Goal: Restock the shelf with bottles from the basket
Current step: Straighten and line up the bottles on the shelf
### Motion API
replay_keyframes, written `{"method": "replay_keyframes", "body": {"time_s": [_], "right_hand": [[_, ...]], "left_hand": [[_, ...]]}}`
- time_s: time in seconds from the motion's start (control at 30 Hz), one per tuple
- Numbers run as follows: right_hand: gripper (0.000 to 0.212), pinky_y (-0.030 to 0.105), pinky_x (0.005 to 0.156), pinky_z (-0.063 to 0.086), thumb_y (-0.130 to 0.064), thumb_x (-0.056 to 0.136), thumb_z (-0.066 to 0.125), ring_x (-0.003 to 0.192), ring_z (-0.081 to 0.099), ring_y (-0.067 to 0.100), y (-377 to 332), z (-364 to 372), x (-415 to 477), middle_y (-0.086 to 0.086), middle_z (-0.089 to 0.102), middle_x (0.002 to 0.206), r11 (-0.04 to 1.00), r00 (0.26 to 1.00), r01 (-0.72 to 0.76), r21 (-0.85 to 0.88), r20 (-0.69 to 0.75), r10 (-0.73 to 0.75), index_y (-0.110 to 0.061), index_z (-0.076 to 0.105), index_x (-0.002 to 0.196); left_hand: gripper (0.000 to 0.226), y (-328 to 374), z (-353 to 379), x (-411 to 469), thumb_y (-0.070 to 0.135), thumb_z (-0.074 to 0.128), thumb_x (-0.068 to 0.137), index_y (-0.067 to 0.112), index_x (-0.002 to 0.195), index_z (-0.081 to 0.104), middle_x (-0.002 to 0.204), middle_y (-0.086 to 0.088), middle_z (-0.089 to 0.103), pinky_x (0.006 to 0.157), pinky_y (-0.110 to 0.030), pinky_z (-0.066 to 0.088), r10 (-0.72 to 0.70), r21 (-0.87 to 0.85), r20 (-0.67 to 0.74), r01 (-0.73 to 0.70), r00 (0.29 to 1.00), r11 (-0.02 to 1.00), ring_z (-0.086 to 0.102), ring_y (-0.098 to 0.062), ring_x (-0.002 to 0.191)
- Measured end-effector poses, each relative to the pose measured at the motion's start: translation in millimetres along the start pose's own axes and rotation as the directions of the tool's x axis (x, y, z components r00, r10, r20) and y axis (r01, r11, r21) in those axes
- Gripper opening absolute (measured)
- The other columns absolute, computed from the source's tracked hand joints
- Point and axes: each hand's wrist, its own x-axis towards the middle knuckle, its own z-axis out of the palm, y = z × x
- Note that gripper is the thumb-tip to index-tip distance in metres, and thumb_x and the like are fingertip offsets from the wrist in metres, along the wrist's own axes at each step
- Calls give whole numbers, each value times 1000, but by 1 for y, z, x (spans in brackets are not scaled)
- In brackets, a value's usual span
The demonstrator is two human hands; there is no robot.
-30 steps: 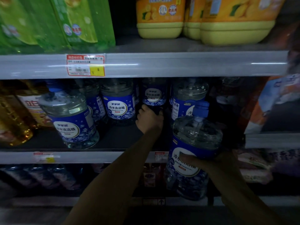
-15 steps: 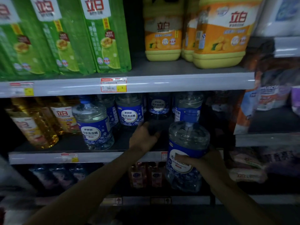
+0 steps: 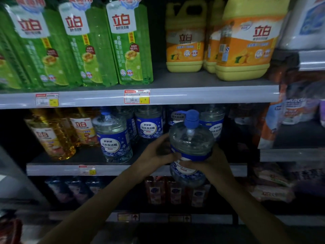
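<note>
Left hand [image 3: 155, 154] newly off shelf [image 3: 70, 170], with right hand [image 3: 217, 164] in a grip round the upright bottle [image 3: 190, 143], pump [image 3: 191, 118] upward.

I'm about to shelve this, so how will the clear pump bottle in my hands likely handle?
Probably heavy for its size: the pump bottle looks full, and left hand and right hand both grip it. Its wide body should stand steadily on the middle shelf. Smooth plastic may feel slippery.
</note>
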Motion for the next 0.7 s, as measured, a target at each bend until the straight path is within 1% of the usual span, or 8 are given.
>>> {"method": "replay_keyframes", "body": {"time_s": [0.1, 0.2, 0.3, 0.37, 0.43, 0.5, 0.63, 0.7], "right_hand": [[87, 22, 85, 60, -12, 53, 101, 106, 70, 3, 1, 9, 9, -11, 73, 120, 1000, 1000, 6, -17, 19, -5, -24, 63, 130], [93, 30, 92, 60, -15, 53, 101, 111, 69, 3, 0, 14, 18, -12, 72, 123, 999, 998, 42, -29, 40, -41, -22, 60, 136], [94, 27, 91, 59, -9, 53, 101, 114, 68, 6, -3, 14, 28, -10, 73, 123, 989, 992, 120, -85, 49, -116, -22, 59, 136], [100, 34, 96, 58, -20, 48, 104, 120, 65, 11, -5, 19, 34, -10, 71, 125, 978, 985, 171, -119, 4, -172, -40, 58, 134], [103, 47, 104, 52, -44, 41, 102, 129, 57, 19, -3, 24, 42, -17, 63, 130, 960, 973, 212, -184, -56, -226, -65, 49, 126], [103, 48, 106, 50, -47, 38, 101, 130, 55, 18, 2, 26, 48, -22, 60, 129, 953, 969, 215, -213, -72, -234, -71, 45, 122], [102, 23, 97, 55, -16, 44, 104, 117, 62, 1, 13, 26, 58, -18, 66, 122, 977, 984, 142, -160, -87, -157, -43, 54, 129], [96, 20, 93, 56, -9, 50, 102, 113, 65, -2, 16, 27, 64, -11, 70, 123, 988, 990, 109, -112, -74, -117, -23, 59, 135]], "left_hand": [[64, 3, -3, -1, 22, 86, 74, 25, 133, 60, 124, 5, 74, 94, -26, 56, 40, 41, -96, -36, 995, 999, 68, -15, 118], [68, 3, -12, 1, 10, 88, 74, 20, 135, 59, 120, 12, 74, 89, -17, 55, 121, 112, -136, -106, 983, 988, 70, -6, 112], [79, 0, -19, 7, 11, 92, 65, 17, 136, 57, 117, 16, 73, 88, -13, 53, 187, 177, -191, -154, 964, 972, 67, 2, 111], [86, -5, -22, 13, 13, 95, 61, 16, 137, 56, 122, 13, 69, 90, -11, 50, 224, 230, -207, -175, 952, 957, 63, 4, 113], [90, -13, -24, 21, 14, 97, 60, 14, 139, 55, 129, 7, 65, 93, -10, 48, 253, 279, -216, -189, 943, 942, 61, 3, 117], [92, -19, -25, 28, 16, 98, 60, 14, 141, 55, 131, 6, 65, 96, -11, 48, 260, 295, -233, -187, 937, 937, 60, -1, 120], [89, -26, -20, 38, 16, 98, 60, 15, 140, 57, 130, 7, 65, 93, -8, 47, 254, 281, -276, -175, 927, 944, 59, 5, 117], [86, -26, -15, 43, 17, 98, 60, 20, 137, 60, 127, 8, 66, 89, -7, 49, 235, 245, -315, -160, 920, 956, 60, 8, 113]]}}
